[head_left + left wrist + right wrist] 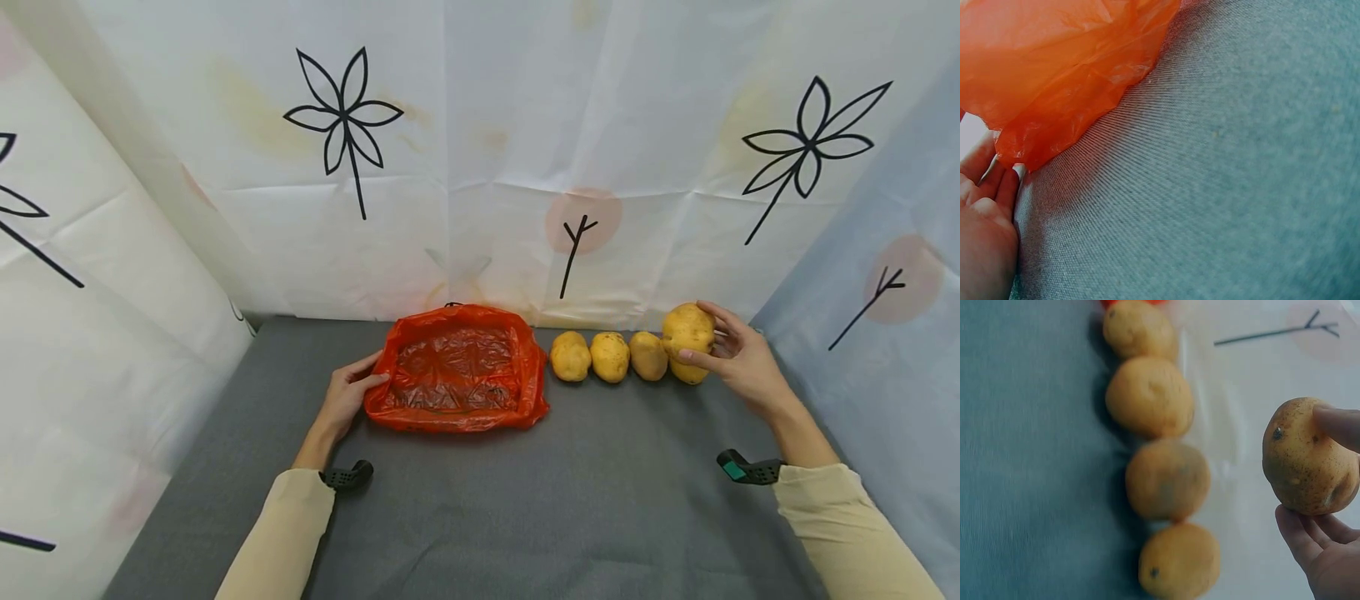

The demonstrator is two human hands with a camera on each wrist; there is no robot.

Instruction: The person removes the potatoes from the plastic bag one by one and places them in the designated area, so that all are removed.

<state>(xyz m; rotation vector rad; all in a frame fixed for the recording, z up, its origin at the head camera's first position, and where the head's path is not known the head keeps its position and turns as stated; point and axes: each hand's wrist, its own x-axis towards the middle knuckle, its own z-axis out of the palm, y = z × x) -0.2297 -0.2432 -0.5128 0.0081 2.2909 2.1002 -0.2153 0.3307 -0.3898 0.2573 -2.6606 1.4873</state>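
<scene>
In the head view my right hand [742, 358] grips a potato [687, 327], thumb on one side and fingers on the other. The right wrist view shows this potato [1307, 459] raised off the table, with dark specks on its skin. Below and beside it several more potatoes [610, 357] lie in a row on the table; the held one partly covers the rightmost in the head view. My left hand [351, 396] pinches the left edge of an opened red plastic bag [457, 421], thumb over the rim. Its fingertips are partly hidden by the bag.
A grey cloth [525, 508] covers the table. White patterned fabric [495, 167] stands behind the bag and the potatoes, and more of it hangs at the left and right sides. The leftmost potato lies close beside the bag's right edge.
</scene>
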